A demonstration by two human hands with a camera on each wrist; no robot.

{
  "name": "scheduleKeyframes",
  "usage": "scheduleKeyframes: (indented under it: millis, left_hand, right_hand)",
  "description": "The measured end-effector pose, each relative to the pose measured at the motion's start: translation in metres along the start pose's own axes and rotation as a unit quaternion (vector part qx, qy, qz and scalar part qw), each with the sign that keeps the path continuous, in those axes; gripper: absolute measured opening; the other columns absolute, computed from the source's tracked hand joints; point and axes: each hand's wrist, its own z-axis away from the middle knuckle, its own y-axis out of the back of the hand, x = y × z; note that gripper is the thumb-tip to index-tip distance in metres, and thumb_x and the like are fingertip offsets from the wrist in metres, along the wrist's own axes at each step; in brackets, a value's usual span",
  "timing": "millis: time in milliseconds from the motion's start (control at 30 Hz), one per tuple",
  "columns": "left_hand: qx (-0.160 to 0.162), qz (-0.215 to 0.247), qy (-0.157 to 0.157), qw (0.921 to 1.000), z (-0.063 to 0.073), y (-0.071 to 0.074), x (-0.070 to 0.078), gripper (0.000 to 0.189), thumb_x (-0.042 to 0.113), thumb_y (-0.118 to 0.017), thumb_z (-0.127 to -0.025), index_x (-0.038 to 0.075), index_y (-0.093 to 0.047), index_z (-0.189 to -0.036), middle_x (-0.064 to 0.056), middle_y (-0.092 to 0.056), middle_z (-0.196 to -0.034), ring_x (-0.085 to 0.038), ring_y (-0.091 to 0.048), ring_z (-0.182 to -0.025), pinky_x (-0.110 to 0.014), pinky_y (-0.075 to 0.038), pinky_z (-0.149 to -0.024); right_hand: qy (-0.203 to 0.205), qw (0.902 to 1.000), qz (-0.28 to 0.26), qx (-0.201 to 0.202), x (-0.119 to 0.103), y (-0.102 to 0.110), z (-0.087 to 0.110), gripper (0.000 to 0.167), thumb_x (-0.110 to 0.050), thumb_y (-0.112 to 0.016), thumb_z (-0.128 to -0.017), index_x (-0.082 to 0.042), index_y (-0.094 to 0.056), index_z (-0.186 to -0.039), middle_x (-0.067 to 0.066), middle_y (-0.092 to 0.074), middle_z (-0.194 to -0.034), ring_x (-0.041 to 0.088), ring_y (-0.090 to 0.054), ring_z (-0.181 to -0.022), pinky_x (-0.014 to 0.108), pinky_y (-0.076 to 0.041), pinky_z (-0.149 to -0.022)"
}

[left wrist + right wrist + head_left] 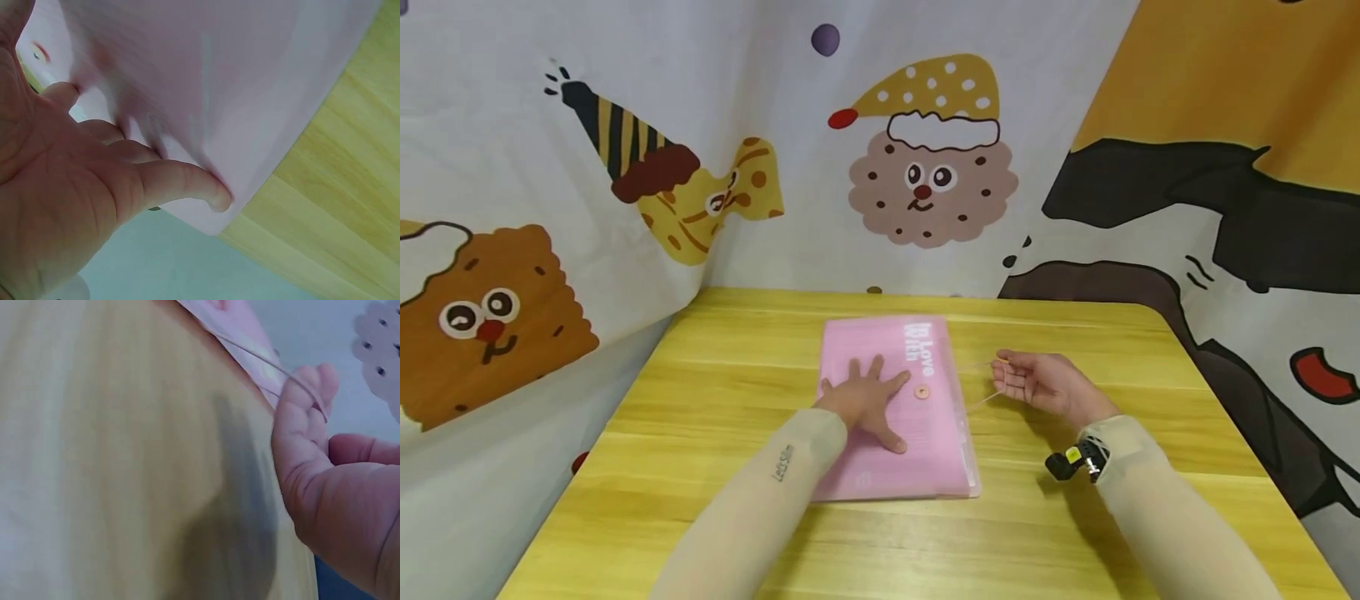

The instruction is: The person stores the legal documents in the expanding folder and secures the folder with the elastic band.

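A pink plastic document folder [902, 475] with white lettering lies flat on the table. My left hand [867, 404] rests on its cover, palm down and fingers spread; in the left wrist view the fingertips touch the pink surface [262, 94]. Right of that hand, a small round button [922, 392] sits on the cover. From the folder's right edge a thin elastic cord [987, 399] stretches out in a loop to my right hand [1052, 387], which holds it with bent fingers. The right wrist view shows the cord [250, 353] crossing over the fingers near their tips.
The wooden table [715, 417] has a back edge close behind the folder. A cloth with cartoon biscuits [932, 196] hangs behind and to the sides. A small black device [1075, 460] is strapped to the right wrist.
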Motion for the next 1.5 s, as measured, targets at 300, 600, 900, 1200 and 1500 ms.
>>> scheduleKeyframes:
  millis: [300,600,900,1200,1500]
  left_hand:
    - [-0.001,-0.011,0.004,0.9999,-0.001,0.001,-0.001,0.129,0.066,-0.093,-0.068,0.049,-0.016,-0.170,-0.005,0.007,-0.182,-0.046,0.007,-0.166,-0.086,-0.008,-0.120]
    - [0.000,-0.001,-0.001,1.0000,-0.002,0.001,-0.001,0.129,0.066,-0.093,-0.067,0.048,-0.017,-0.170,-0.005,0.007,-0.182,-0.046,0.008,-0.166,-0.087,-0.007,-0.119]
    - [-0.003,0.002,-0.003,1.0000,-0.001,0.002,0.001,0.128,0.064,-0.094,-0.069,0.048,-0.016,-0.170,-0.005,0.008,-0.182,-0.047,0.009,-0.165,-0.087,-0.006,-0.119]
    - [-0.006,0.008,0.000,1.0000,0.000,0.002,0.001,0.127,0.063,-0.094,-0.069,0.048,-0.018,-0.170,-0.006,0.007,-0.182,-0.046,0.008,-0.166,-0.087,-0.006,-0.119]
    - [-0.007,0.006,-0.001,1.0000,0.000,0.002,0.003,0.127,0.064,-0.093,-0.069,0.048,-0.017,-0.170,-0.006,0.007,-0.182,-0.046,0.008,-0.166,-0.086,-0.006,-0.119]
  right_hand:
    - [0.050,0.9960,0.067,-0.031,0.009,-0.008,-0.006,0.065,0.002,-0.046,-0.110,0.002,-0.015,-0.167,0.002,-0.075,-0.122,0.012,-0.074,-0.095,0.023,-0.061,-0.086]
    - [0.050,0.9945,0.085,-0.034,0.018,-0.007,-0.010,0.073,0.001,-0.054,-0.108,0.003,-0.014,-0.169,-0.002,-0.075,-0.122,0.012,-0.076,-0.093,0.021,-0.062,-0.081]
    - [0.012,0.9869,0.148,-0.063,0.026,-0.004,-0.010,0.037,-0.011,-0.055,-0.110,0.010,-0.053,-0.140,0.003,-0.075,-0.108,0.010,-0.073,-0.095,0.023,-0.062,-0.088]
    - [0.086,0.9461,0.312,-0.007,0.028,-0.021,-0.012,0.061,-0.018,-0.077,-0.099,-0.009,-0.056,-0.155,0.004,-0.075,-0.117,0.011,-0.067,-0.085,0.023,-0.059,-0.070]
    - [0.209,0.7835,0.585,-0.010,0.036,-0.065,-0.025,0.038,-0.015,-0.081,-0.094,-0.005,-0.076,-0.131,0.009,-0.081,-0.106,0.011,-0.068,-0.089,0.026,-0.060,-0.075]
